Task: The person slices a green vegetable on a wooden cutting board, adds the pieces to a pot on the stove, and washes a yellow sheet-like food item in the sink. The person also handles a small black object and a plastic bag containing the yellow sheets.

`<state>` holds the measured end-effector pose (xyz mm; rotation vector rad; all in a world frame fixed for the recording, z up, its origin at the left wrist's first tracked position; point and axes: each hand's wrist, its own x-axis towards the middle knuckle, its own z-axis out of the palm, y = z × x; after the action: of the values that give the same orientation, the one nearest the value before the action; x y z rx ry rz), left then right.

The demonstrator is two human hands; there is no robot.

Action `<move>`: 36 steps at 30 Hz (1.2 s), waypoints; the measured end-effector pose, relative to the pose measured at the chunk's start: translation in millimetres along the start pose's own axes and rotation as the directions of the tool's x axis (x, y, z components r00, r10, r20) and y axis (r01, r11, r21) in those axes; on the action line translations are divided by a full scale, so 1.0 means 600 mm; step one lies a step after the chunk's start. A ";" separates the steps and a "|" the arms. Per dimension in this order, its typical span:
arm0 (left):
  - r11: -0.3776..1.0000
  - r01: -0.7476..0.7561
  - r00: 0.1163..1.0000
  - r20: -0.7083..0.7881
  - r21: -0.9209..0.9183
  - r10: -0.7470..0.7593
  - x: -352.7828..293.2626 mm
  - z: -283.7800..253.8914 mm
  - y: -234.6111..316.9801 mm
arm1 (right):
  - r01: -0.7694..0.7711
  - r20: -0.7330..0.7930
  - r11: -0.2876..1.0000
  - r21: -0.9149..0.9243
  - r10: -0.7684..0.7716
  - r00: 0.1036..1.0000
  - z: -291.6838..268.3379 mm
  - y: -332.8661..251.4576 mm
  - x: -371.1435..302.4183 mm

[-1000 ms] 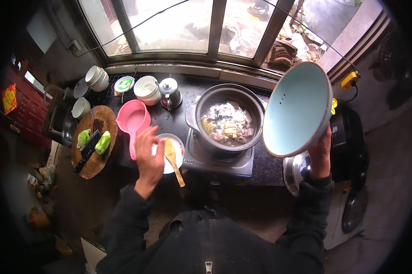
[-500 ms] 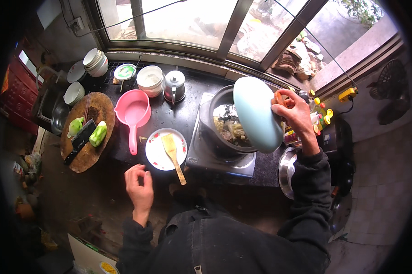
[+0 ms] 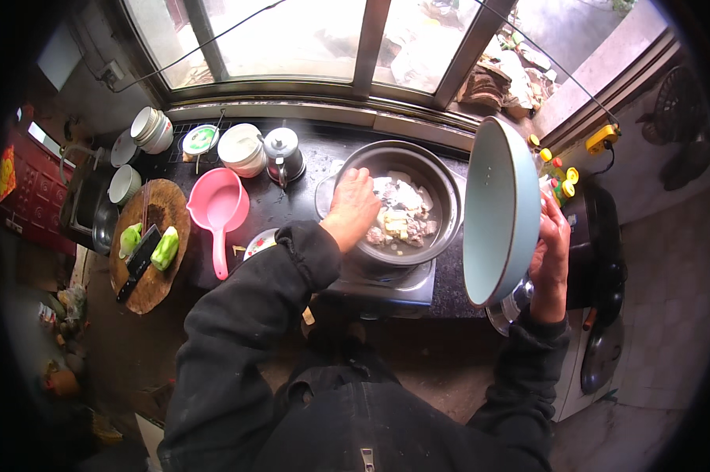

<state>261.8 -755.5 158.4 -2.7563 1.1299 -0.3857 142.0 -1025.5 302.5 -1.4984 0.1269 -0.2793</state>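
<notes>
A dark round pan [image 3: 441, 185] with pale chunks of food [image 3: 402, 220] sits on a single-burner stove [image 3: 386, 277] on the black counter. My left hand [image 3: 353, 206] reaches over the pan's left rim, fingers pointing down into it; whether it holds anything is hidden. My right hand [image 3: 551, 244] grips a large pale blue lid [image 3: 500, 212], held on edge to the right of the pan with its inside facing left.
Left of the pan lie a pink scoop [image 3: 217, 208], a small metal kettle [image 3: 283, 153], a white container [image 3: 241, 149] and stacked white bowls [image 3: 152, 128]. A round wooden board [image 3: 166, 212] carries a cleaver and green vegetables. Yellow-capped bottles [image 3: 555, 169] stand at the right.
My left hand has come up from near my body to over the pan. The lid has swung away from above the pan to its right side.
</notes>
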 end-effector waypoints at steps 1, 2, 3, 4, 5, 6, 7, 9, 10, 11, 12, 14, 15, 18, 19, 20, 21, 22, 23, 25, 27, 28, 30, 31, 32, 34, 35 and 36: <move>1.000 0.011 1.000 0.019 -0.020 -0.011 0.004 0.008 0.002 | -0.038 -0.034 0.999 -0.029 0.037 0.999 -0.008 -0.002 -0.001; 1.000 0.023 1.000 0.011 -0.021 -0.023 0.008 0.013 0.004 | -0.048 -0.026 0.999 -0.019 0.048 0.999 -0.016 -0.003 -0.004; 0.999 0.026 0.999 0.036 -0.034 -0.024 0.010 0.015 0.007 | -0.059 -0.018 0.998 -0.009 0.058 0.998 -0.024 -0.005 -0.009; 0.998 0.038 0.998 0.049 -0.045 -0.036 0.014 0.014 0.008 | -0.057 0.007 0.998 0.022 0.057 0.998 -0.031 -0.008 -0.012; 0.998 0.033 0.997 0.075 -0.048 -0.029 0.018 0.010 0.006 | -0.046 0.006 0.999 0.023 0.045 0.999 -0.034 -0.006 -0.011; 0.990 0.031 0.993 0.120 -0.136 -0.014 0.022 0.004 0.004 | -0.048 -0.010 0.999 0.011 0.048 0.999 -0.037 -0.006 -0.010; 0.976 0.041 0.990 0.140 -0.216 -0.010 0.026 -0.003 0.000 | -0.048 -0.012 0.999 0.013 0.048 0.999 -0.039 -0.005 -0.009; 0.811 0.130 0.971 0.239 -0.570 0.013 0.041 -0.019 -0.019 | -0.043 -0.001 0.999 0.025 0.043 0.999 -0.040 -0.001 -0.003; 0.855 0.060 0.995 -0.038 -0.515 -0.092 0.029 -0.026 -0.031 | -0.039 0.004 0.999 0.037 0.039 0.999 -0.038 0.003 0.001; 0.909 0.071 0.993 -0.058 -0.411 -0.104 0.026 -0.032 -0.042 | -0.036 0.005 0.998 0.048 0.036 0.999 -0.035 0.006 0.006; 0.947 0.098 0.988 -0.087 -0.306 -0.131 0.023 -0.036 -0.049 | -0.039 0.010 0.998 0.045 0.039 0.999 -0.032 0.009 0.009; 0.985 0.027 1.000 -0.011 -0.169 -0.029 0.013 -0.039 -0.042 | -0.042 0.021 0.998 0.041 0.041 0.999 -0.026 0.014 0.021; 0.984 -0.002 1.000 -0.006 -0.178 0.001 0.010 -0.040 -0.034 | -0.052 0.025 0.996 0.066 0.050 0.998 -0.021 0.017 0.025; 0.975 0.054 0.996 -0.061 -0.213 -0.068 0.011 -0.053 -0.020 | -0.009 0.085 1.000 0.030 0.006 0.996 -0.012 0.020 0.035; 0.962 0.109 0.982 -0.124 -0.249 -0.144 0.010 -0.062 -0.019 | -0.025 0.080 0.998 0.051 0.021 0.997 -0.009 0.022 0.038; 0.943 0.168 0.959 -0.173 -0.289 -0.224 0.007 -0.073 -0.020 | -0.010 0.091 0.999 0.051 0.006 0.996 -0.006 0.022 0.039; 0.907 0.186 0.939 -0.203 -0.377 -0.277 -0.005 -0.086 -0.023 | 0.003 0.094 0.998 0.061 -0.009 0.996 -0.004 0.023 0.040; 0.878 0.180 0.909 -0.267 -0.443 -0.321 -0.023 -0.099 -0.023 | 0.019 0.097 0.997 0.073 -0.026 0.995 -0.002 0.023 0.041; 0.845 0.172 0.872 -0.320 -0.506 -0.369 -0.047 -0.112 -0.020 | 0.008 0.085 0.998 0.064 -0.013 0.996 0.000 0.024 0.043; 0.782 0.175 0.808 -0.366 -0.598 -0.461 -0.099 -0.127 -0.014 | -0.008 0.081 0.999 0.050 0.004 0.997 0.003 0.024 0.050; 0.717 0.241 0.745 -0.349 -0.654 -0.569 -0.161 -0.127 -0.014 | -0.045 0.086 0.998 -0.047 0.049 0.995 0.008 0.023 0.062; 0.696 0.286 0.726 -0.325 -0.659 -0.606 -0.193 -0.124 -0.015 | -0.066 0.085 0.993 -0.093 0.074 0.994 0.013 0.024 0.069; 0.596 0.400 0.673 -0.218 -0.696 -0.707 -0.259 -0.113 -0.012 | -0.040 0.093 0.958 -0.283 0.069 0.993 0.031 0.028 0.084; 0.587 0.425 0.655 -0.214 -0.689 -0.725 -0.288 -0.106 -0.009 | 0.019 0.129 0.919 -0.395 0.035 0.991 0.044 0.032 0.089; 0.506 0.454 0.614 -0.155 -0.733 -0.774 -0.311 -0.095 -0.006 | 0.040 0.124 0.854 -0.518 0.029 0.992 0.059 0.038 0.094; 0.429 0.539 0.558 -0.075 -0.725 -0.827 -0.359 -0.082 0.004 | 0.213 0.228 0.641 -0.737 -0.061 0.972 0.096 0.052 0.104; 0.411 0.561 0.533 -0.067 -0.718 -0.844 -0.380 -0.078 0.010 | 0.292 0.281 0.546 -0.785 -0.105 0.954 0.116 0.061 0.105; 0.385 0.583 0.508 -0.048 -0.716 -0.860 -0.397 -0.075 0.014 | 0.398 0.362 0.435 -0.807 -0.168 0.917 0.135 0.070 0.108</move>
<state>80.0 -594.7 156.0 -3.8178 -0.2209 -0.8718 229.3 -962.2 272.3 -2.6070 -0.2311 -0.3305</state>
